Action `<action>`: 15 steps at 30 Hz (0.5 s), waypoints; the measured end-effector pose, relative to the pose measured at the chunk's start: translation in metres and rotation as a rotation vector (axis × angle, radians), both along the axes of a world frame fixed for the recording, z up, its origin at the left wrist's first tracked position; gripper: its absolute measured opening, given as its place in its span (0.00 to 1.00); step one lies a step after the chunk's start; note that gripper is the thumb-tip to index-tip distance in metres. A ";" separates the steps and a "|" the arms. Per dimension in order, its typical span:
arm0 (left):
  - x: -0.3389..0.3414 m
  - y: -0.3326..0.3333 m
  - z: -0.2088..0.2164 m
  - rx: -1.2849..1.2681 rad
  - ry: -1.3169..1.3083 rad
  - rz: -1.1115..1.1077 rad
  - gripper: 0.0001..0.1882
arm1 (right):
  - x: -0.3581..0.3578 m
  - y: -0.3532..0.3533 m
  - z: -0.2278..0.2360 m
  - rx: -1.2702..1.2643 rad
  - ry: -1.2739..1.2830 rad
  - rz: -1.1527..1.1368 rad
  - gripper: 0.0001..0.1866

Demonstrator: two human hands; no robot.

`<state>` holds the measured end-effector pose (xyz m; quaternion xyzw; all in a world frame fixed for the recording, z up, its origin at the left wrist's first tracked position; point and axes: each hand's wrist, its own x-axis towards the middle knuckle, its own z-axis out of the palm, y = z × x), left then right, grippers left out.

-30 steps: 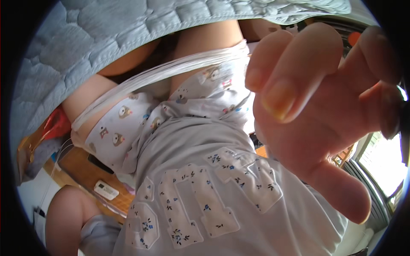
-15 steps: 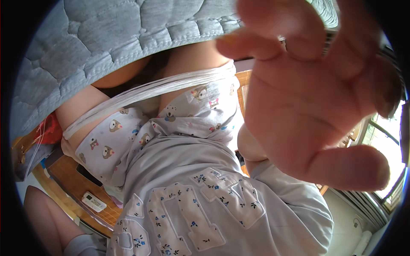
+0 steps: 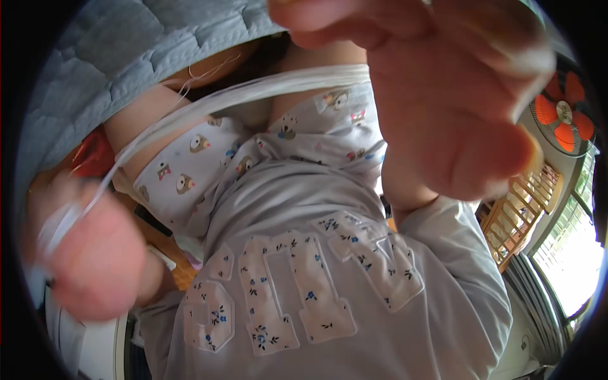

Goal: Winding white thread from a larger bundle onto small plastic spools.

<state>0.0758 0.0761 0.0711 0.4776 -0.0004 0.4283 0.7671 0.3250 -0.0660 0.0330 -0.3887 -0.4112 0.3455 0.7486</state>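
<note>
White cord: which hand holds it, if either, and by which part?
The left hand appears to hold the white cord by its leftmost stretch; blur hides whether it's pinched or looped. The right hand shows a bare palm.

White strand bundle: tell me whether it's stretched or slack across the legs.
Stretched: the white strand bundle crosses between the legs with no deep sag.
</note>
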 end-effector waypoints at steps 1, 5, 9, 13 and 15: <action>-0.001 -0.014 -0.016 -0.012 0.203 0.012 0.20 | 0.000 0.004 -0.002 -0.013 0.002 0.031 0.21; -0.002 -0.051 -0.077 -0.456 0.289 -0.090 0.24 | -0.023 0.022 -0.027 -0.178 -0.057 0.297 0.22; 0.002 -0.067 -0.094 -0.517 0.320 -0.095 0.22 | -0.045 0.015 -0.055 -0.521 -0.088 0.654 0.35; 0.009 -0.062 -0.097 -0.484 0.286 -0.134 0.20 | -0.045 0.014 -0.080 -0.676 0.111 0.900 0.21; 0.008 -0.054 -0.096 -0.438 0.336 -0.204 0.20 | -0.039 0.020 -0.088 -0.631 -0.009 0.914 0.17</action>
